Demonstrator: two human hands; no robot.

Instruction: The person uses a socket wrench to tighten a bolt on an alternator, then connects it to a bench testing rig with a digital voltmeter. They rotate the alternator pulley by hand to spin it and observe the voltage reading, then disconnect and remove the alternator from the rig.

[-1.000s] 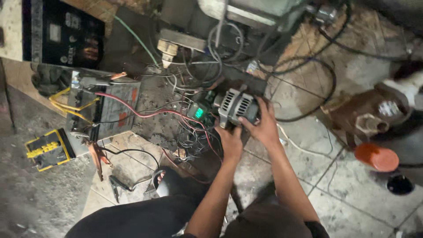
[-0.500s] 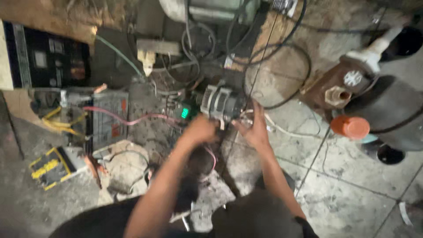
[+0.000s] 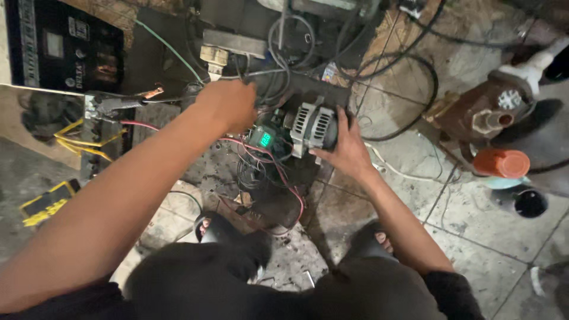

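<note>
A silver finned alternator (image 3: 313,123) lies on the dirty floor among tangled wires. My right hand (image 3: 347,148) grips its right side and lower edge. Just left of it sits a small black meter with a glowing green display (image 3: 264,139), with red wires (image 3: 284,178) running from it. My left hand (image 3: 228,105) reaches forward above the meter, over a bundle of cables; its fingers curl down, and what they touch is hidden.
A black box-shaped charger (image 3: 65,44) stands at the back left. A car battery with yellow and red leads (image 3: 98,127) sits left. A yellow multimeter (image 3: 47,202) lies near left. A rusty pump (image 3: 480,115) and an orange cap (image 3: 502,163) are right.
My left hand has left the alternator's left side and stretched forward and left over the cables. My right hand stays on the alternator. The camera has shifted.
</note>
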